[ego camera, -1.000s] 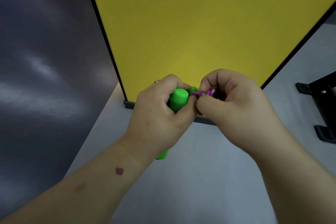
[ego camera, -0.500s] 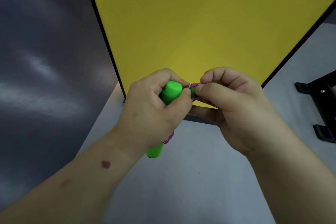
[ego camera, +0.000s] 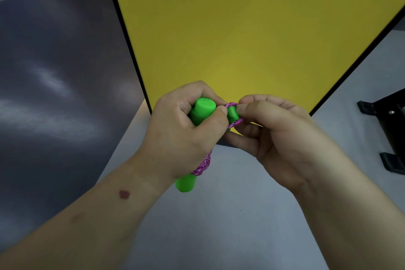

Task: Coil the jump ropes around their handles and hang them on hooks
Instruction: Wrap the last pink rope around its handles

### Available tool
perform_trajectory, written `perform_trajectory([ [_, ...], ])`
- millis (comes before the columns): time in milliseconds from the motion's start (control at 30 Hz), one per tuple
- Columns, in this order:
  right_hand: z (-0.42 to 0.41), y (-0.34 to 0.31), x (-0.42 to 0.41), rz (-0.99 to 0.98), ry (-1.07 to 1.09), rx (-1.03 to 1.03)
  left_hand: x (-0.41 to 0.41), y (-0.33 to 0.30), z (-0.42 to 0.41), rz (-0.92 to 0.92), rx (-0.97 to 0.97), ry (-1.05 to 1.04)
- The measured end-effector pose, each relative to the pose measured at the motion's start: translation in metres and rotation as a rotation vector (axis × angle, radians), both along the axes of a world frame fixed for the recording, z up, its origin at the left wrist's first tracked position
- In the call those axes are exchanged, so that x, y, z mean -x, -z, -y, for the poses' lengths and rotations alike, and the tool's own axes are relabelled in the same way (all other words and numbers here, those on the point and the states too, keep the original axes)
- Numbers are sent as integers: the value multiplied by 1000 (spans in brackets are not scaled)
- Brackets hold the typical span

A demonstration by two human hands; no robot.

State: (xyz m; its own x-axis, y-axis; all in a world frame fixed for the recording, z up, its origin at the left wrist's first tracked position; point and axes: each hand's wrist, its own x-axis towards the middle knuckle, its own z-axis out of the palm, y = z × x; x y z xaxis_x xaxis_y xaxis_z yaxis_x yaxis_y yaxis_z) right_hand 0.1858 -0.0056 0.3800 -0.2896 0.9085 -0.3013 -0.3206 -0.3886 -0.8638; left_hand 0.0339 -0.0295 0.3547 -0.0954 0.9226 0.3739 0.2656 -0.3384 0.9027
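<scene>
1. We held two green handles; the nearer green handle [ego camera: 198, 114] ran through our left hand [ego camera: 182, 136], its long axis tilted, with the flat upper end pointing up and slightly right toward the yellow board [ego camera: 252, 28] and the lower end [ego camera: 185, 183] pointing down and left toward us.
2. The second green handle [ego camera: 232, 114] sat just beside the first on its right, only its top showing between our two hands, so we could not tell its full axis.
3. We counted two handle tops, one purple rope [ego camera: 202, 165], and two hands.
4. The fingers of our left hand were curled round the nearer handle, the thumb pressed on its right side near the top.
5. Our right hand [ego camera: 282, 138] pinched the rope between thumb and forefinger at the second handle's top, where a loop of rope [ego camera: 235, 121] passed round it; the other fingers were loosely curled beneath.
6. More rope lay wrapped round the lower part of the nearer handle, just below our left palm.
7. All of this was held above the grey table [ego camera: 230, 226], in front of the board's black lower edge [ego camera: 221, 142].
8. The board stood close behind our hands; open grey surface lay toward us, and a black stand [ego camera: 392, 138] sat well apart at the right edge.
</scene>
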Motion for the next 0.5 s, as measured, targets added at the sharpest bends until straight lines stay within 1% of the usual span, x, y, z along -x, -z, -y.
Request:
perform_trajectory([
  [100,-2,2,-4,-86,-78,60,0,-1,-1,22,-12,-8],
  [200,-3,4,-6,-112,-114,87,0,0,-1,35,-9,2],
  [500,-1,8,-7,-199,-124,187,5,-2,-2,99,8,177],
])
